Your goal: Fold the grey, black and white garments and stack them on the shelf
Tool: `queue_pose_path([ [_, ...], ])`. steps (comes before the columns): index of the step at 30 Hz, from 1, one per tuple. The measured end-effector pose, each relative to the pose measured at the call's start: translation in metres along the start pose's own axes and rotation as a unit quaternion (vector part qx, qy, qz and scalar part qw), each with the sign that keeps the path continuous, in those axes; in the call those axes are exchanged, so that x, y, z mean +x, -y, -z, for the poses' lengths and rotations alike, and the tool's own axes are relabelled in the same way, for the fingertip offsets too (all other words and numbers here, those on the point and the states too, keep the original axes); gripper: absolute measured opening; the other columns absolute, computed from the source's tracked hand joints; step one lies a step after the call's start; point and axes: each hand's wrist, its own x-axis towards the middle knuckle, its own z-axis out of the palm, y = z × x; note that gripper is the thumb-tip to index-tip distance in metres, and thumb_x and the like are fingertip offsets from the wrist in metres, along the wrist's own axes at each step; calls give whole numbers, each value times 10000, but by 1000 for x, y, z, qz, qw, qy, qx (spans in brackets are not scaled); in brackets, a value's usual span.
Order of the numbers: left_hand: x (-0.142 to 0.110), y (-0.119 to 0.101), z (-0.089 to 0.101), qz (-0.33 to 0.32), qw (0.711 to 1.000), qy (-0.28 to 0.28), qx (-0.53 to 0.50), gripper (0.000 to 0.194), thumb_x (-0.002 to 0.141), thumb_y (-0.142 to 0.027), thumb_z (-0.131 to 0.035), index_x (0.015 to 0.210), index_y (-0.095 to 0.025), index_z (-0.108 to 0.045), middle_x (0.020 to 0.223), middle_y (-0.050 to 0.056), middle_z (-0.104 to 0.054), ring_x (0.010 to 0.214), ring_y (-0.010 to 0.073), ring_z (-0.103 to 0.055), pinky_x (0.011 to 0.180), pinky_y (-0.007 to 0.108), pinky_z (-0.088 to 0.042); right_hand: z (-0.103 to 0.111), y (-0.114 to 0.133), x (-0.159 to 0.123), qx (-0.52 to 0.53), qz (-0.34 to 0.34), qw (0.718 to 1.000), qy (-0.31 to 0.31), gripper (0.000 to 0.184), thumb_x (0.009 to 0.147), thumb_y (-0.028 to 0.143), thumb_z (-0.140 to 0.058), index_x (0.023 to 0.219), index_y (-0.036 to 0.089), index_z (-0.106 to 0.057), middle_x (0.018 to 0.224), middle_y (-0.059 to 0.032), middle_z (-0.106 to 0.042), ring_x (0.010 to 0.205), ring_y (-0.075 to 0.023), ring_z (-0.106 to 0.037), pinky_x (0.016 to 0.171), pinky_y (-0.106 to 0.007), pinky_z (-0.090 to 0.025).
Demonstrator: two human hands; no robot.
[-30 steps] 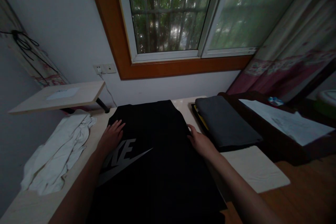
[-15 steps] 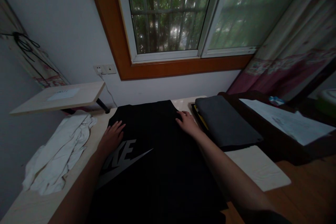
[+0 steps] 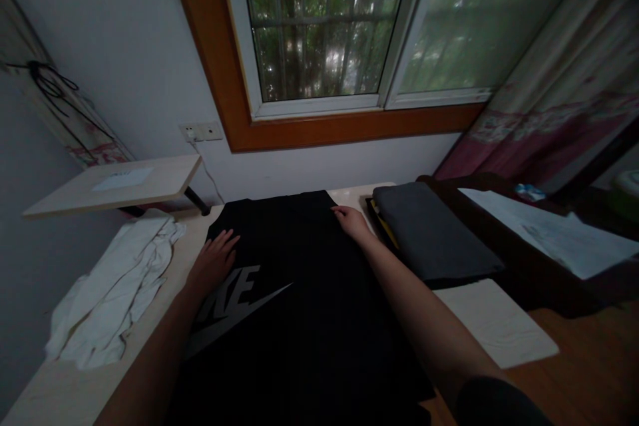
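A black T-shirt (image 3: 309, 293) with a grey printed logo lies spread over the pale table, its far edge close to the wall. On its left side my left hand (image 3: 214, 258) rests flat, fingers outstretched beside the lettering. My right hand (image 3: 351, 221) is at the shirt's far right edge, its fingers curled together and pinching the fabric there. The lower end of the shirt runs out of view toward me.
White crumpled cloth (image 3: 117, 293) lies at left, below a small raised shelf (image 3: 124, 181) bearing a paper. Right of the shirt sits a folded grey garment (image 3: 434, 229) on a dark stack. A paper sheet (image 3: 549, 233) lies farther right. A window (image 3: 324, 26) is ahead.
My right hand has closed from spread fingers into a pinch on the shirt's right edge. The left hand stays in place on the fabric.
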Motion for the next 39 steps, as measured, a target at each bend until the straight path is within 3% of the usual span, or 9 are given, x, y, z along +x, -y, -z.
queue_pose_path([
  [5, -4, -9, 1, 0, 1000, 1, -12, 503, 1018, -343, -368, 1494, -243, -495, 1635, 79, -392, 1523, 280, -334, 1197, 565, -335, 9, -11, -8, -6, -4, 1000, -9, 376, 992, 224, -473, 1276, 169, -714, 1289, -83, -721, 1200, -188, -669, 1050, -282, -479],
  [11, -12, -35, -4, -2, 1000, -5, -22, 494, 1016, -341, -388, 1495, -276, -491, 1643, 68, -379, 1526, 280, -327, 1205, 578, -318, 24, -21, -21, -29, -23, 999, -21, 403, 978, 223, -471, 1295, 159, -710, 1301, -106, -711, 1212, -231, -665, 1078, -322, -468],
  [15, -8, -46, 4, -10, 1000, 4, -26, 486, 1009, -364, -419, 1474, -268, -521, 1630, 78, -404, 1498, 290, -382, 1186, 563, -361, 35, -19, -21, -45, -40, 998, -21, 407, 981, 238, -459, 1276, 147, -725, 1264, -126, -727, 1186, -262, -680, 1058, -338, -477],
  [19, 4, -28, 17, -27, 999, -10, -41, 455, 1017, -364, -387, 1374, -203, -618, 1474, 108, -597, 1353, 265, -562, 1159, 483, -426, 41, -12, -17, -52, -41, 998, -6, 402, 978, 268, -474, 1266, 156, -731, 1264, -119, -728, 1194, -262, -676, 1050, -326, -476],
  [24, 7, 11, 4, -17, 993, -96, -62, 510, 1012, -378, -380, 1430, -143, -555, 1549, 135, -511, 1503, 298, -369, 1203, 524, -369, 43, 7, -11, -56, -23, 998, 8, 409, 970, 263, -491, 1296, 146, -708, 1312, -118, -704, 1249, -246, -641, 1088, -314, -445],
  [29, 2, 19, -14, -17, 998, -50, -46, 499, 1022, -412, -384, 1456, -226, -542, 1569, 88, -495, 1509, 307, -356, 1184, 577, -365, 37, 50, -2, -55, 19, 998, 11, 408, 976, 221, -479, 1313, 125, -686, 1332, -132, -687, 1281, -231, -610, 1118, -312, -411],
  [35, 3, 14, -9, -17, 998, -46, -37, 496, 1013, -400, -407, 1449, -216, -558, 1556, 93, -510, 1492, 335, -371, 1172, 565, -382, 4, 148, -4, -39, 111, 993, 32, 388, 991, 234, -473, 1301, 126, -679, 1318, -156, -660, 1231, -238, -615, 1093, -332, -431],
  [37, 3, 15, -9, -17, 998, -49, -40, 495, 1008, -387, -419, 1454, -220, -551, 1561, 88, -505, 1483, 341, -381, 1169, 564, -385, -13, 183, -17, -16, 183, 981, 61, 406, 993, 228, -473, 1345, 112, -640, 1374, -172, -617, 1247, -248, -606, 1095, -352, -435],
  [39, 2, 18, -11, -20, 997, -54, -47, 485, 993, -357, -437, 1444, -224, -556, 1559, 87, -507, 1476, 336, -390, 1168, 567, -388, -30, 210, -34, 28, 284, 951, 121, 472, 978, 227, -525, 1425, 78, -557, 1458, -202, -550, 1316, -259, -562, 1113, -358, -423],
])
